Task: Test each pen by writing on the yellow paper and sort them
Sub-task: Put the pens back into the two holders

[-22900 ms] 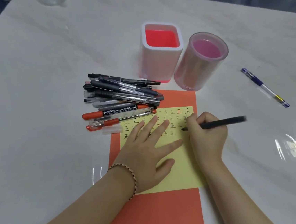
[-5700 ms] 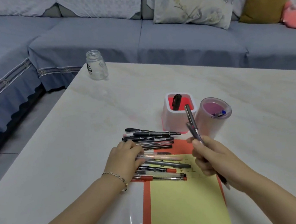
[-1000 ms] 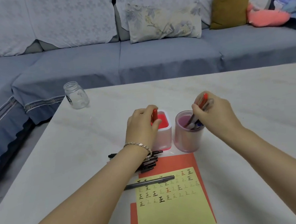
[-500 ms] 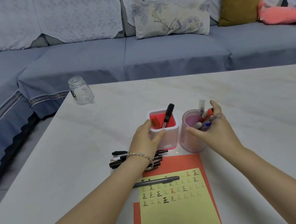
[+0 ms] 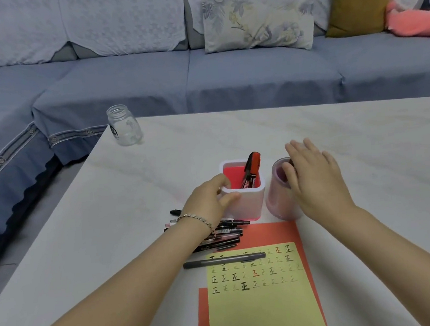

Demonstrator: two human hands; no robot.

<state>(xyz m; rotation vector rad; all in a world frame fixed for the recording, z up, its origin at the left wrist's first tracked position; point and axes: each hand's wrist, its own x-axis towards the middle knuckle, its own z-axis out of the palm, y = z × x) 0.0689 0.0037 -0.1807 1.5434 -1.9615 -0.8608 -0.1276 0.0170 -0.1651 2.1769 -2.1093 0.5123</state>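
The square white holder (image 5: 249, 199) with a red inside has a red-capped marker (image 5: 251, 168) leaning in it. My left hand (image 5: 208, 201) holds its left front corner, thumb on the wall and forefinger at the rim. My right hand (image 5: 315, 179) lies flat with straight fingers over the mouth of the round pink cup (image 5: 276, 200), hiding its pens. A grey pen (image 5: 224, 260) lies across the top of the yellow paper (image 5: 264, 305), which carries rows of test marks. A pile of dark pens (image 5: 227, 236) sits under my left wrist.
The yellow paper lies on an orange sheet (image 5: 273, 232) near the table's front. A small glass jar (image 5: 124, 125) stands at the table's far left corner. A blue sofa with cushions runs behind and to the left of the white marble table (image 5: 365, 148).
My right hand has let go of the pens in the round cup and flattened over its mouth. My left hand stays on the square holder. The view has tilted down slightly.
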